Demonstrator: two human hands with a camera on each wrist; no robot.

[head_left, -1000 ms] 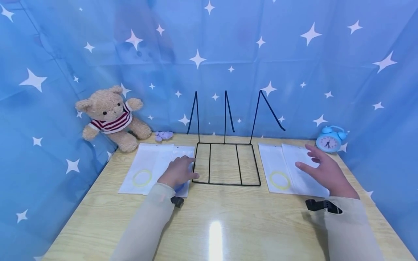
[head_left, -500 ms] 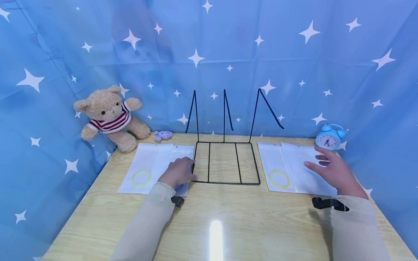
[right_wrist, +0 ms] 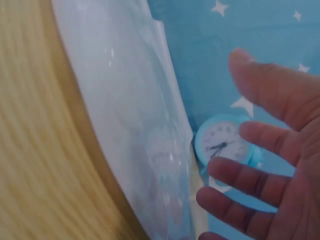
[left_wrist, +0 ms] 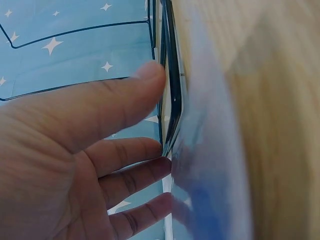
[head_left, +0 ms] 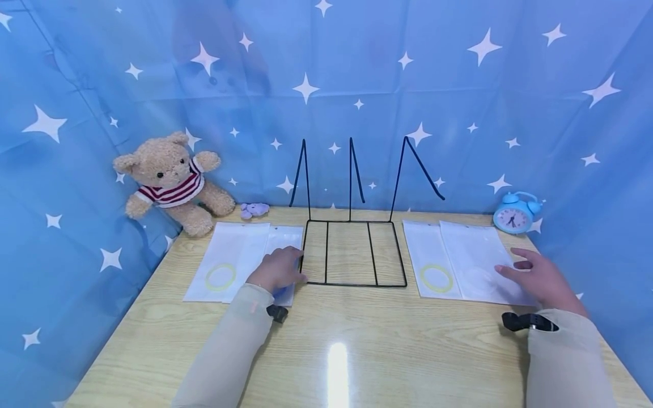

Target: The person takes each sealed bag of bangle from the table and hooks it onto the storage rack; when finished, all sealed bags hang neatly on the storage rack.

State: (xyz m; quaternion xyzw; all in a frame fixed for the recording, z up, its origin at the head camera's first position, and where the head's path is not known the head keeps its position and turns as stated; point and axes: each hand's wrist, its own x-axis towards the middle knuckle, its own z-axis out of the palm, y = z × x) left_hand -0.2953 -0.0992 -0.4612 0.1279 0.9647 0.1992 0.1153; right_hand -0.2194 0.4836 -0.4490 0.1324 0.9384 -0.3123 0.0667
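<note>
A black wire rack [head_left: 351, 285] stands mid-table, with three upright bent prongs at its back. My left hand [head_left: 278, 267] is at its left side, over a white translucent plastic bag [left_wrist: 210, 165] with a blue patch. In the left wrist view its thumb and fingers extend to the rack's edge and the bag. I cannot tell whether they touch. My right hand [head_left: 553, 283] hovers, fingers spread, by the right edge of another white plastic bag [head_left: 482, 260]. Nothing lies between its fingers in the right wrist view.
Beside these lie two more white bags, the left bag [head_left: 232, 249] and right bag [head_left: 425, 243], each showing a yellow ring. A teddy bear [head_left: 170, 184], a small purple toy [head_left: 254, 210] and a blue alarm clock [head_left: 512, 218] are at the back. Star-patterned curtain surrounds the wooden table [head_left: 388, 351].
My right hand has moved right and toward me, from over the right-hand bag to its right edge. My left hand stays at the rack's left side. The view has shifted slightly.
</note>
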